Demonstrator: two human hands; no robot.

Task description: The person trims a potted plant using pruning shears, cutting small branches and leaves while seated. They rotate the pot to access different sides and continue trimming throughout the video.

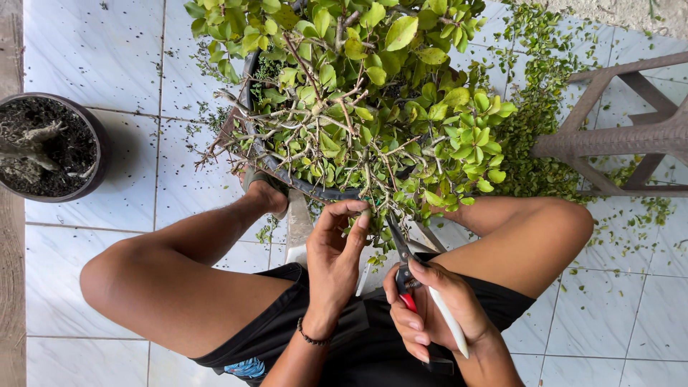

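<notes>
A floor of large white glazed tiles (100,50) with thin grey joints carries everything here, and it looks like an outdoor patio, with a rough strip of paving along the floor's left edge. Small cut leaves (631,229) are scattered over the tiles, thickest toward the right edge.

The bushy potted shrub (373,93) fills the top centre of the floor, its glossy green leaves and bare grey twigs spreading over a dark round pot (315,190) that sits between the person's bent bare knees. A brown plastic stool (631,136) stands at the right edge, partly over the leaf litter. At the left edge sits 1 more dark pot (50,147) of black soil holding a bare stump.

The left hand (333,251), with a bead bracelet at the wrist, has its fingers pinched around a low twig at the shrub's near side. The right hand (430,308) is closed around the red and white handles of the pruning shears (412,279). The shears lie just near of the pot, over the person's lap; their long axis runs from lower right to upper left, handles toward the body, and the dark blades point up into the lowest foliage beside the left fingertips. Whether the blades are parted cannot be told.
</notes>
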